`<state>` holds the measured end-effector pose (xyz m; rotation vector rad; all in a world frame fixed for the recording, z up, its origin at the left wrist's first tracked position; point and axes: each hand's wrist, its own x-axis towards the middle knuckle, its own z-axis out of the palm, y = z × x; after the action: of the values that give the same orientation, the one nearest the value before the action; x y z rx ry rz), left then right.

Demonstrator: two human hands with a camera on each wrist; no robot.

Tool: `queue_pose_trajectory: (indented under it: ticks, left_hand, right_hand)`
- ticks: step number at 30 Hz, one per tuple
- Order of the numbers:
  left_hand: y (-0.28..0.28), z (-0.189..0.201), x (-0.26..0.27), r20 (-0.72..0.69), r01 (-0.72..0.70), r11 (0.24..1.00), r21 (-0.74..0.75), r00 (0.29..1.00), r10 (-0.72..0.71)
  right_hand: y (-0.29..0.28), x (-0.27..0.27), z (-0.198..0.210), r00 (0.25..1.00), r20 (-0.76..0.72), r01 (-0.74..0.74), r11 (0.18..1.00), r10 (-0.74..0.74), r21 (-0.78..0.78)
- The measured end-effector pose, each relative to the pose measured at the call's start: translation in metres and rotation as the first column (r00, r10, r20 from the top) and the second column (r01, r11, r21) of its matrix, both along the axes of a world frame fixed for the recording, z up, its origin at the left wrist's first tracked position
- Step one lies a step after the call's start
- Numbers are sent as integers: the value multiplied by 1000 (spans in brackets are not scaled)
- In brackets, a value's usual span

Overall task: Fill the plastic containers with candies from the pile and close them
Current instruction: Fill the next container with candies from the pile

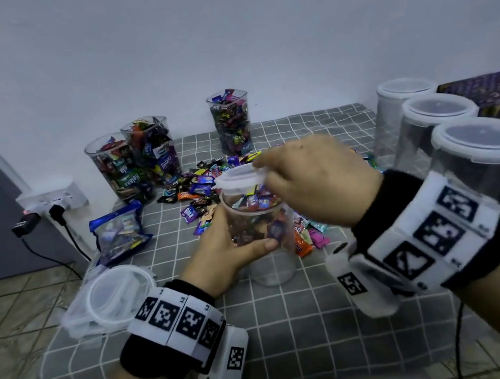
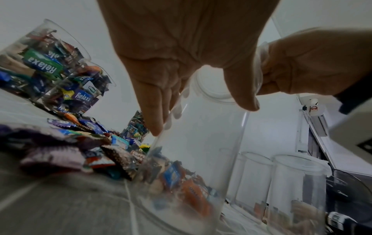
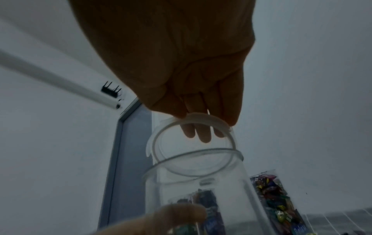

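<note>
A tall clear plastic container (image 1: 265,246) stands on the grey checked cloth in the middle. My left hand (image 1: 232,246) grips its side, thumb toward me. My right hand (image 1: 306,176) pinches a clear round lid (image 1: 239,176) by its rim and holds it tilted just above the container's open mouth. In the right wrist view the lid (image 3: 191,125) hangs over the container's rim (image 3: 193,160) without sitting on it. Candies of the pile (image 1: 201,186) show through the wall; the container (image 2: 201,151) looks empty.
Three containers filled with candies (image 1: 119,168) (image 1: 154,149) (image 1: 232,122) stand open at the back. Three lidded clear containers (image 1: 483,155) line the right side. Loose lids (image 1: 114,296) lie front left beside a candy bag (image 1: 119,232). A power strip (image 1: 53,197) sits by the wall.
</note>
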<state>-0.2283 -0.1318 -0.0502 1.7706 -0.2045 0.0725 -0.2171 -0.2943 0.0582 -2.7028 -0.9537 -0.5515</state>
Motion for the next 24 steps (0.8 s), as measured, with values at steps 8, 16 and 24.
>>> queue_pose_trajectory:
  ticks: [8, 16, 24]
  left_hand:
    - [2, 0, -3, -28, 1, 1000, 8, 1000, 0]
    - [12, 23, -8, -131, -23, 994, -108, 991, 9]
    - [39, 58, 28, -5, -285, 931, 229, 956, 294]
  right_hand:
    - [-12, 23, 21, 961, -273, 11, 973, 54, 230]
    - [-14, 17, -1, 938, -335, -95, 995, 85, -13]
    - [-15, 20, -16, 926, -355, -132, 991, 126, 7]
